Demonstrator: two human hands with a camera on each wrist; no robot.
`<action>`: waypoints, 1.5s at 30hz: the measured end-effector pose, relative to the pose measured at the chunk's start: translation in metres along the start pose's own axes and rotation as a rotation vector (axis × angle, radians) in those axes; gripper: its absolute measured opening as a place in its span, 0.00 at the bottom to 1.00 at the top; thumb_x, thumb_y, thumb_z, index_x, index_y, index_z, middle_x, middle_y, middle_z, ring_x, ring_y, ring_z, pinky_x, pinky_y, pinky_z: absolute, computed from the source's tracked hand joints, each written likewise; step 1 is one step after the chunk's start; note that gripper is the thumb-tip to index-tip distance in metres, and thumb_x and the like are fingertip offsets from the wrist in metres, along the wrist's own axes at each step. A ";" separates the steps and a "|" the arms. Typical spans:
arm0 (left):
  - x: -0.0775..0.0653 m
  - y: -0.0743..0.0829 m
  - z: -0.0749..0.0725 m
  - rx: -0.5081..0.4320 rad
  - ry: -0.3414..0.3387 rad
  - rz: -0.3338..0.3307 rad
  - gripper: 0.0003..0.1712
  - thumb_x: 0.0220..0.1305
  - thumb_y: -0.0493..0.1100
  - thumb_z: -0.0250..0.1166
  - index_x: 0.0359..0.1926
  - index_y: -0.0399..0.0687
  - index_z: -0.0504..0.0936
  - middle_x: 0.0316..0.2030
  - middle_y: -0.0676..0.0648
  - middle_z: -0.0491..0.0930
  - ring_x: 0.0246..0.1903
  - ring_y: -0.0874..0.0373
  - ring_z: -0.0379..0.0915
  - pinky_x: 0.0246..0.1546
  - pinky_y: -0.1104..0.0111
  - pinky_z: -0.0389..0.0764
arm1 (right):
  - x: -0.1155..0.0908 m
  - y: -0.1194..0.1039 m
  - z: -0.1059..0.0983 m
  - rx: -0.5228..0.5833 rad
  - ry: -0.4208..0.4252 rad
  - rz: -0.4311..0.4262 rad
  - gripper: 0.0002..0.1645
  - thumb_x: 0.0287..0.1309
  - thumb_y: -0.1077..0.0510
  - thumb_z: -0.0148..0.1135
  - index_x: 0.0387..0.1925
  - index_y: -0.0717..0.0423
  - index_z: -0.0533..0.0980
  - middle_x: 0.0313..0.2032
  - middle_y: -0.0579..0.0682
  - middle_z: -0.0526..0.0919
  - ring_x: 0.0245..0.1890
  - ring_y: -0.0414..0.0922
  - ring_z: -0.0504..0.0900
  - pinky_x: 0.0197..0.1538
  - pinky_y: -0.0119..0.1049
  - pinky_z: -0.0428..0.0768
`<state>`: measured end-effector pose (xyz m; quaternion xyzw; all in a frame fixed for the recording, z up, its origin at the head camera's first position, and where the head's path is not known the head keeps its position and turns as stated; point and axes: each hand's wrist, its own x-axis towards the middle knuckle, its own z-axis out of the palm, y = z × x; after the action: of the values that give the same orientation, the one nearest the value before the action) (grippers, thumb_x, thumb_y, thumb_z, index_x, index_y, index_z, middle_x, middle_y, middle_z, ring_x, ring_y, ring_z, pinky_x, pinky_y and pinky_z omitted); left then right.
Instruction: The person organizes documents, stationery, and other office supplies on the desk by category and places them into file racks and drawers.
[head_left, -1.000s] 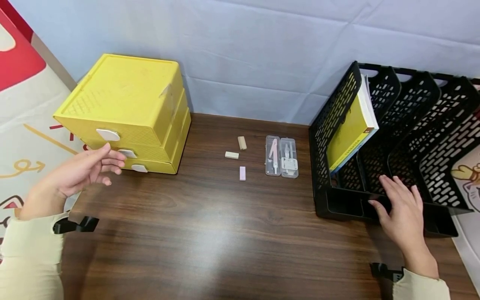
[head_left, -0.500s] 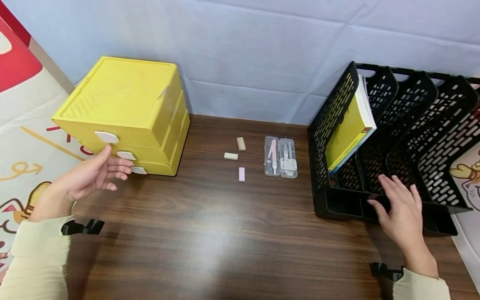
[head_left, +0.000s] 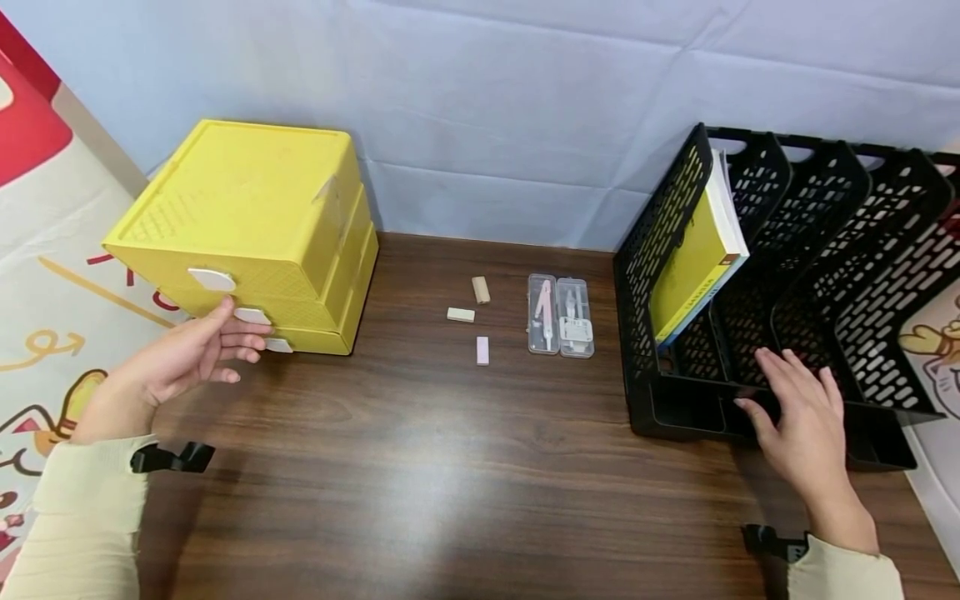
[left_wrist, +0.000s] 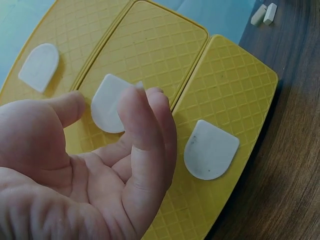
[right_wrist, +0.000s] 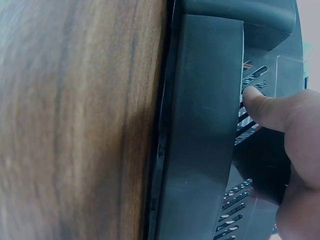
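A yellow three-drawer box (head_left: 232, 200) stands at the left in the head view, its drawers closed and each bearing a white tab. My left hand (head_left: 191, 350) is in front of it, near the middle tab (left_wrist: 107, 102). Its thumb and loosely bent fingers are apart; whether they touch the tab I cannot tell. The lower tab (left_wrist: 211, 150) lies to the right in the left wrist view. On the right, my right hand (head_left: 806, 425) lies over the front of a black file rack (head_left: 675, 408), fingers spread and holding nothing. Its thumb (right_wrist: 265, 107) is by the front tray's edge.
Between box and rack lie a beige eraser-like block (head_left: 481, 290), a cream one (head_left: 461, 315) and a lilac one (head_left: 482, 351). An unfolded clear case (head_left: 543, 337) with a pink compass is beside them. Yellow-covered books (head_left: 693, 262) stand in the rack's left slot.
My left hand has moved right and slightly closer to the box's middle tab. My right hand has stayed in place. The head view has shifted slightly.
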<state>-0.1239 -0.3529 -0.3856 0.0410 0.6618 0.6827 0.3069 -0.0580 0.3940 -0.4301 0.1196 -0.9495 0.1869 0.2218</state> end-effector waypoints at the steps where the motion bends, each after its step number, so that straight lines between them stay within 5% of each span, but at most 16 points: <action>1: 0.000 -0.001 0.000 -0.007 -0.002 0.002 0.34 0.83 0.57 0.32 0.54 0.53 0.85 0.45 0.52 0.83 0.42 0.61 0.79 0.36 0.67 0.82 | 0.000 0.000 0.000 -0.001 -0.002 0.001 0.45 0.72 0.31 0.49 0.70 0.63 0.69 0.65 0.68 0.73 0.75 0.55 0.61 0.77 0.57 0.43; 6: 0.001 -0.003 0.001 -0.024 0.007 -0.001 0.33 0.84 0.56 0.33 0.53 0.53 0.86 0.44 0.52 0.84 0.42 0.62 0.79 0.37 0.67 0.82 | 0.000 0.002 0.000 -0.006 -0.013 0.008 0.34 0.70 0.51 0.63 0.70 0.63 0.69 0.67 0.67 0.72 0.75 0.55 0.60 0.77 0.58 0.43; 21: 0.006 -0.005 0.002 -0.106 -0.004 0.013 0.29 0.85 0.51 0.36 0.52 0.50 0.85 0.46 0.52 0.85 0.42 0.62 0.80 0.38 0.67 0.83 | 0.001 0.001 -0.001 -0.019 -0.013 0.012 0.41 0.54 0.68 0.73 0.70 0.63 0.69 0.65 0.68 0.73 0.75 0.56 0.61 0.76 0.60 0.44; 34: 0.003 -0.003 0.005 -0.183 -0.049 0.035 0.30 0.85 0.48 0.35 0.52 0.47 0.86 0.43 0.52 0.86 0.41 0.62 0.81 0.37 0.69 0.83 | 0.001 0.001 0.000 -0.013 -0.017 0.019 0.43 0.51 0.71 0.73 0.70 0.63 0.69 0.66 0.67 0.72 0.75 0.56 0.60 0.77 0.57 0.42; 45: -0.006 -0.002 0.010 -0.124 -0.010 -0.006 0.31 0.85 0.50 0.34 0.51 0.50 0.86 0.41 0.54 0.85 0.40 0.63 0.80 0.36 0.68 0.82 | 0.000 0.001 0.000 -0.010 -0.007 0.019 0.45 0.49 0.72 0.73 0.70 0.63 0.69 0.66 0.67 0.72 0.75 0.55 0.60 0.77 0.57 0.42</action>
<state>-0.1141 -0.3467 -0.3840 0.0231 0.6170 0.7212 0.3143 -0.0584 0.3946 -0.4303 0.1103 -0.9523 0.1839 0.2171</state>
